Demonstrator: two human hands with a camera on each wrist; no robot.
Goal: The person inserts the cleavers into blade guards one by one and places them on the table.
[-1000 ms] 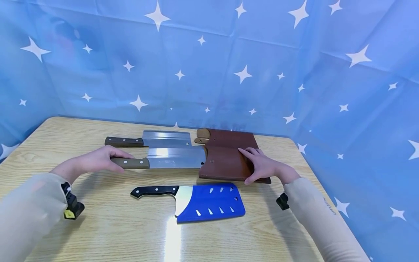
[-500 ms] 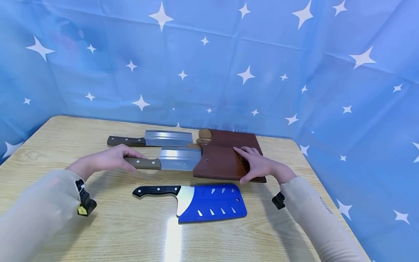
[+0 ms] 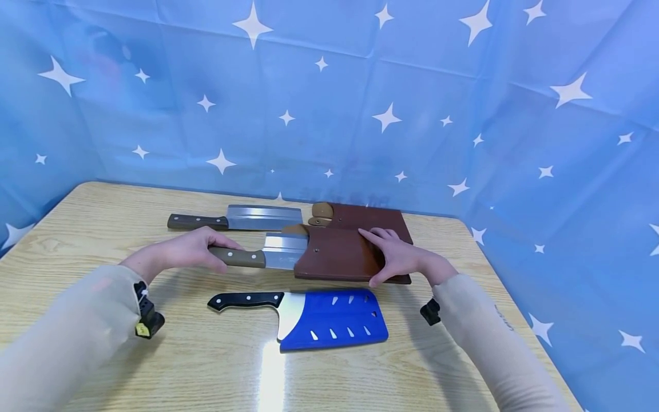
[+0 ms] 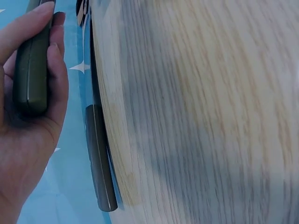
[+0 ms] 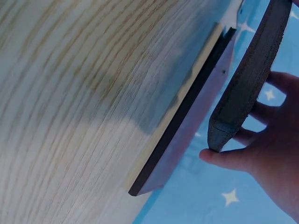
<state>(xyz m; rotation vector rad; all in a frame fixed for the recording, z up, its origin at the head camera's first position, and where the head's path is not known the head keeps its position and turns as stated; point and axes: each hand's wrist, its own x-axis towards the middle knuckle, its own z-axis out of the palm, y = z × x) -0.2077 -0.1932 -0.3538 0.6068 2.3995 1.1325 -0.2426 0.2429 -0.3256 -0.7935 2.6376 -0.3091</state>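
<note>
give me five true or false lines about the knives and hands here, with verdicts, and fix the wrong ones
1. The left hand grips the handle of a cleaver. True.
2. The right hand holds a brown sheath. True.
3. The gripped cleaver's blade is completely hidden. False: part of it shows outside the sheath.
4. The other brown-handled cleaver has a bare blade. True.
5. The black-handled knife has a red blade cover. False: the cover is blue.
</note>
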